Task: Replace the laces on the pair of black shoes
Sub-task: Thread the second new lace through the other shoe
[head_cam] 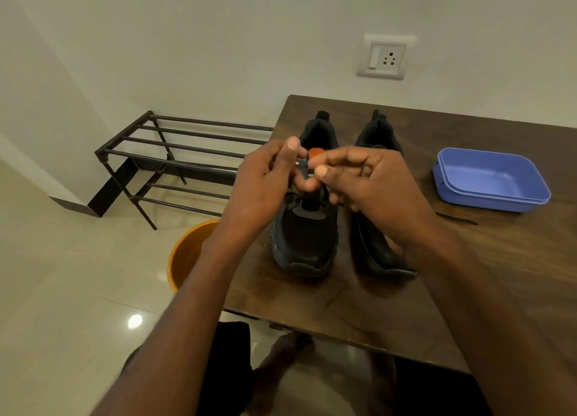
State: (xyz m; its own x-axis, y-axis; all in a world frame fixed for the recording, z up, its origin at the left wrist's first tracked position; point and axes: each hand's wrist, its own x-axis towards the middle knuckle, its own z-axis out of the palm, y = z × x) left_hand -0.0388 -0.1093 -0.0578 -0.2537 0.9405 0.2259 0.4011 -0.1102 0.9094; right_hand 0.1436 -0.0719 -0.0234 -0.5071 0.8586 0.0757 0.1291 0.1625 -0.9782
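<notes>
Dark wood-grain counter [468,153], low sheen. Matt black knit cloth on the left shoe [304,237] and right shoe [374,134], rubbery soles. Smooth blue plastic tray [490,178]. Glossy orange plastic bucket [184,256]. Dark metal rack [175,153]. Polished, reflective floor tiles [78,290].

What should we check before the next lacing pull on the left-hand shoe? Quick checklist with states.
1. Left hand grips the lace over the left shoe: ok.
2. Right hand pinches the lace at the same spot: ok.
3. Which eyelet is being threaded: cannot tell, fingers hide it.
4. Right shoe upright beside it on the table: ok.
5. Loose lace clear of both hands: ok.
</notes>
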